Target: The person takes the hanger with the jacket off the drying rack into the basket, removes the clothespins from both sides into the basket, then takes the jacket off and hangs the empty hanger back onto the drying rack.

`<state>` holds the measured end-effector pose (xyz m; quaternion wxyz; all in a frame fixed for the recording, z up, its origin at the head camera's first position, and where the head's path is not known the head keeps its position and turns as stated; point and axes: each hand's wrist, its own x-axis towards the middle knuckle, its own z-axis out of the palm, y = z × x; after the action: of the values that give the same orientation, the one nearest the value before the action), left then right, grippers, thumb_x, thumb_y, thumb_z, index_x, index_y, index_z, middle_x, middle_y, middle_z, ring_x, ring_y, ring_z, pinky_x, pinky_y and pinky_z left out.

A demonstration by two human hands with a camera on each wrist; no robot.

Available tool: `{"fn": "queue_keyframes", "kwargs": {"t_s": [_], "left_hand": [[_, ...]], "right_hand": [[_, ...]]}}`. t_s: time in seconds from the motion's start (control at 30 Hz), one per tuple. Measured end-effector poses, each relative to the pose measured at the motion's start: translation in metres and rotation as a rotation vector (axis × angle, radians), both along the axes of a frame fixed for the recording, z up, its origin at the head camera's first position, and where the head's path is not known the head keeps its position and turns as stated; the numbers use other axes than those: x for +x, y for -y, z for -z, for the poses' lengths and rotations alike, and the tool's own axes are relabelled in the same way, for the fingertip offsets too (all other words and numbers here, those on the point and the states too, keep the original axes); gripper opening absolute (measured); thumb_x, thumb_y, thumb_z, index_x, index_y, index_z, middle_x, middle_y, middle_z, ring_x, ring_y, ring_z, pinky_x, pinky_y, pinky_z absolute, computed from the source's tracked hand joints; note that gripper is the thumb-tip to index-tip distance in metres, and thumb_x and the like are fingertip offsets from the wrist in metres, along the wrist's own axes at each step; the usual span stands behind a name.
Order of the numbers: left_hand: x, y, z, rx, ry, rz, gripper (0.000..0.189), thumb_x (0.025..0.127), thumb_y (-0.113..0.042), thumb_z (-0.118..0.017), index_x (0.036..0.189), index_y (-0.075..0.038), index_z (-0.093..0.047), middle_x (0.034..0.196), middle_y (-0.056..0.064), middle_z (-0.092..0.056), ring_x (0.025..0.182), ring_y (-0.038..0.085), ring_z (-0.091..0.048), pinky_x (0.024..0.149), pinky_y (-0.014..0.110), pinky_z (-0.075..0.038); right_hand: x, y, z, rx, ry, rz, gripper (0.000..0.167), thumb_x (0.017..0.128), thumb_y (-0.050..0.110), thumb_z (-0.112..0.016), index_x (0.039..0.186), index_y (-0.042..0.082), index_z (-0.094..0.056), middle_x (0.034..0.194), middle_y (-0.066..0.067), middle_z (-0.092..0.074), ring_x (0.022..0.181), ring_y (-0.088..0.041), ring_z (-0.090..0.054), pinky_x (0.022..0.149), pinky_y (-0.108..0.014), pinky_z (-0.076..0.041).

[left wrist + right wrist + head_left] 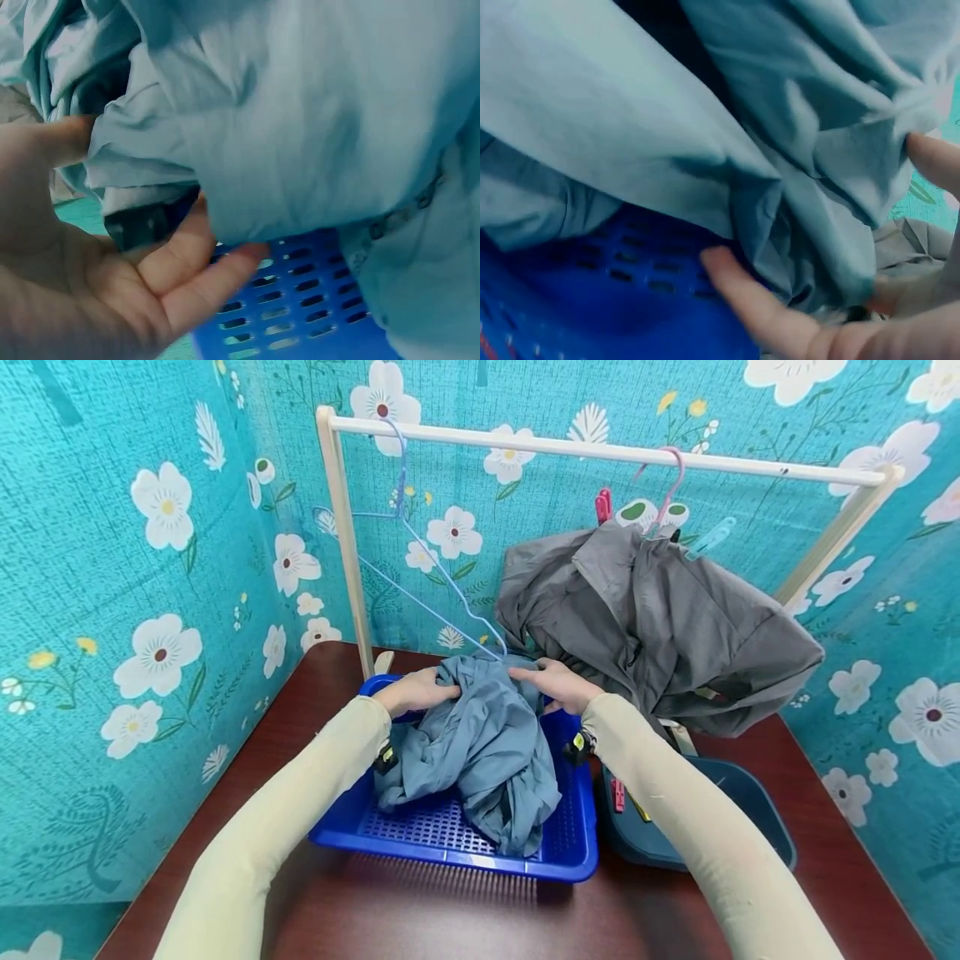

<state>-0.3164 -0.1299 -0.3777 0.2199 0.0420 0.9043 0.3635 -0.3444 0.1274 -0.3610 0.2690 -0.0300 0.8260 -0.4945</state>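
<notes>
A crumpled blue-grey garment [480, 735] is bunched over a blue plastic basket [450, 857], its lower folds hanging inside. My left hand [418, 690] pinches its upper left edge; in the left wrist view, thumb and fingers lie either side of the cloth [292, 112], near a small dark patch [139, 225]. At the upper right edge, my right hand [561, 685] holds the fabric [847, 165] between thumb and fingers. A light-blue wire hanger [442, 572] hangs tilted from the wooden rod [510, 438]; its lower corner meets the garment's top, where folds hide the contact.
On the right, a grey garment [637, 610] hangs from a pink hanger [672, 481], near a pink clothespin [603, 506] and a light-blue one [712, 537]. Below it a dark-blue bin [750, 785] holds a pink clothespin [617, 795]. Flowered cloth surrounds the brown table [420, 914].
</notes>
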Motion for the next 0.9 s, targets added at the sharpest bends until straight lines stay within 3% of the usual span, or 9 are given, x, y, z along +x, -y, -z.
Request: {"fn": "queue_keyframes", "kwargs": {"t_s": [0.13, 0.23, 0.3, 0.33, 0.43, 0.5, 0.57, 0.77, 0.9], "left_hand": [[-0.003, -0.003, 0.003, 0.065, -0.004, 0.064, 0.067, 0.099, -0.033, -0.043, 0.152, -0.006, -0.012, 0.155, 0.013, -0.018, 0.14, 0.029, -0.02, 0.108, 0.044, -0.025], [-0.003, -0.005, 0.002, 0.156, 0.047, 0.069, 0.058, 0.101, -0.03, -0.034, 0.151, -0.008, -0.016, 0.155, 0.01, -0.018, 0.139, 0.027, -0.023, 0.107, 0.043, -0.026], [-0.004, -0.006, 0.002, 0.224, 0.087, 0.056, 0.056, 0.102, -0.035, -0.029, 0.152, -0.011, -0.017, 0.155, 0.008, -0.017, 0.138, 0.026, -0.023, 0.107, 0.043, -0.026], [-0.003, -0.007, 0.001, 0.252, 0.098, 0.051, 0.057, 0.103, -0.039, -0.027, 0.152, -0.012, -0.018, 0.155, 0.007, -0.018, 0.138, 0.026, -0.023, 0.107, 0.043, -0.025], [0.0, -0.008, 0.002, 0.247, 0.085, 0.039, 0.068, 0.1, -0.052, -0.029, 0.152, -0.012, -0.012, 0.156, 0.008, -0.014, 0.14, 0.027, -0.018, 0.109, 0.045, -0.022], [0.002, -0.009, 0.003, 0.208, 0.036, 0.045, 0.077, 0.097, -0.056, -0.036, 0.153, -0.01, -0.008, 0.156, 0.01, -0.011, 0.141, 0.027, -0.015, 0.109, 0.045, -0.021], [0.004, -0.011, 0.004, 0.174, -0.018, 0.037, 0.08, 0.096, -0.052, -0.044, 0.152, -0.007, -0.009, 0.155, 0.012, -0.014, 0.14, 0.027, -0.019, 0.108, 0.044, -0.024], [0.005, -0.016, 0.003, 0.196, -0.121, 0.032, 0.068, 0.096, -0.024, -0.055, 0.149, -0.002, -0.02, 0.151, 0.014, -0.027, 0.136, 0.027, -0.029, 0.104, 0.041, -0.032], [0.005, -0.016, 0.003, 0.205, -0.108, -0.005, 0.058, 0.095, -0.016, -0.057, 0.146, -0.003, -0.032, 0.144, 0.013, -0.04, 0.127, 0.024, -0.042, 0.094, 0.036, -0.04]], "right_hand": [[-0.001, 0.006, 0.001, 0.019, -0.047, -0.046, 0.087, 0.092, 0.039, -0.06, 0.151, 0.004, -0.006, 0.157, -0.012, -0.005, 0.14, -0.033, -0.019, 0.1, -0.051, -0.035], [-0.001, 0.009, 0.001, 0.026, -0.088, -0.04, 0.078, 0.092, 0.032, -0.063, 0.149, 0.001, -0.02, 0.152, -0.015, -0.021, 0.131, -0.031, -0.035, 0.098, -0.047, -0.038], [-0.001, 0.011, 0.001, 0.017, -0.123, -0.028, 0.062, 0.091, 0.024, -0.065, 0.14, -0.001, -0.037, 0.127, -0.016, -0.047, 0.104, -0.027, -0.053, 0.09, -0.043, -0.042], [0.0, 0.011, 0.002, 0.008, -0.142, -0.023, 0.052, 0.091, 0.02, -0.066, 0.133, -0.002, -0.045, 0.109, -0.014, -0.053, 0.087, -0.023, -0.054, 0.084, -0.041, -0.043], [0.002, 0.012, 0.002, -0.026, -0.194, -0.019, 0.027, 0.088, 0.009, -0.067, 0.11, -0.002, -0.056, 0.078, -0.005, -0.044, 0.065, -0.018, -0.039, 0.074, -0.04, -0.038], [0.004, 0.012, 0.001, -0.053, -0.216, -0.012, 0.022, 0.087, 0.005, -0.067, 0.105, -0.002, -0.057, 0.081, -0.005, -0.047, 0.069, -0.02, -0.04, 0.074, -0.039, -0.037], [0.005, 0.012, 0.0, -0.071, -0.233, -0.008, 0.021, 0.086, 0.003, -0.067, 0.105, -0.002, -0.058, 0.096, -0.007, -0.053, 0.082, -0.022, -0.045, 0.078, -0.036, -0.037], [0.009, 0.012, -0.002, -0.09, -0.274, -0.006, 0.022, 0.086, -0.004, -0.064, 0.107, -0.004, -0.059, 0.12, -0.017, -0.054, 0.111, -0.03, -0.049, 0.096, -0.039, -0.04], [0.012, 0.011, -0.005, -0.097, -0.259, 0.001, 0.02, 0.087, -0.004, -0.063, 0.107, -0.002, -0.059, 0.114, -0.015, -0.055, 0.096, -0.028, -0.05, 0.087, -0.042, -0.042]]}}
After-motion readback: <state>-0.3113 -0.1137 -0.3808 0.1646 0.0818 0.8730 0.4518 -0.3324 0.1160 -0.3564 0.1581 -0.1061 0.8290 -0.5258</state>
